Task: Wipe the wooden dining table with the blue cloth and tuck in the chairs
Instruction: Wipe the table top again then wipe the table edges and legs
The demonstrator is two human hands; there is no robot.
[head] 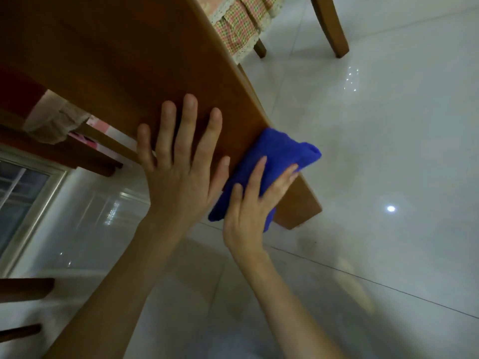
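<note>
One table (103, 60), rigid, likely heavy. Chair (331, 29) beside its long edge. Left hand (178, 161) lies flat on top, fingers spread, holding nothing. Right hand (254, 200) presses cloth (280, 149) flat-fingered at the edge near the corner. Cloth probably soft, light, bunches easily; palm it from above.

The table (116, 60) runs past the top and left edges — its far end unseen. The right hand (248, 203) covers the middle of the blue cloth (282, 149). The chair (334, 27) at top right shows only legs and a checked cover (241, 24); a pale smear (355, 288) on the floor (388, 125) is too blurred to tell.
</note>
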